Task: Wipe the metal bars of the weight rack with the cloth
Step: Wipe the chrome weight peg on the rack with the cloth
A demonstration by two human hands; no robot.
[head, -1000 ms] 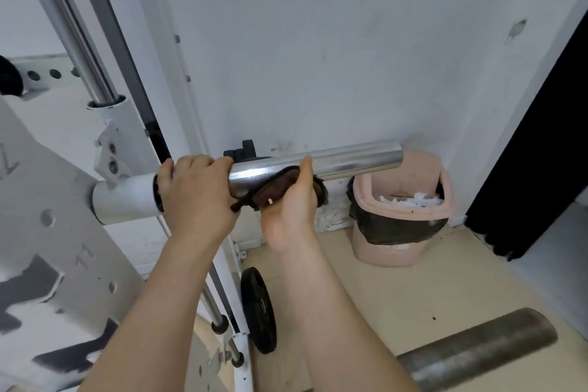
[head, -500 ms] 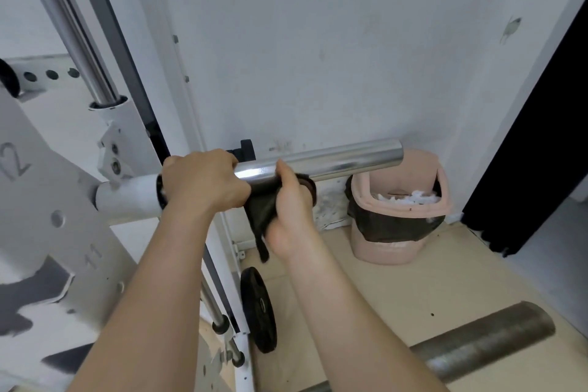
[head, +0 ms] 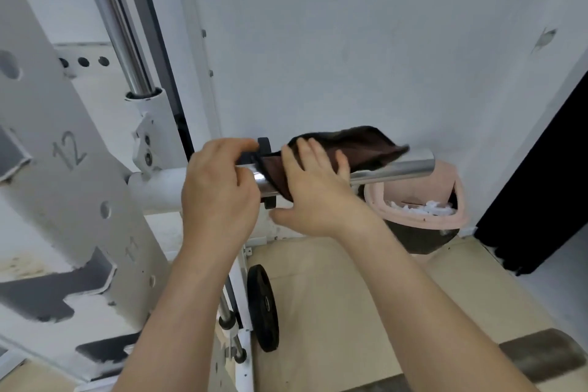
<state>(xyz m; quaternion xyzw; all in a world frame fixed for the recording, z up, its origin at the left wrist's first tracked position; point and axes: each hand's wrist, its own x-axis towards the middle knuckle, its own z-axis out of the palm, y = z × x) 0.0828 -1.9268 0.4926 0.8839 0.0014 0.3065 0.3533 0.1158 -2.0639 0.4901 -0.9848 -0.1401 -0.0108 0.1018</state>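
At chest height in front of me, my right hand lies open, fingers straight and slightly spread, pressing one dark brown cloth flat against the single horizontal chrome bar of the white weight rack. My left hand sits just beside it at the bar's inner end, fingers curled, thumb and fingertips pinching the cloth's near edge by a black collar. Both of my hands touch the cloth. It drapes over the top of the bar, one flap lifted and blurred toward the bar's free end, which shows bare and shiny. A second chrome rod rises upright behind the rack plate. Below stands one black weight plate on edge, and under the bar's tip one pink bin with a dark liner.
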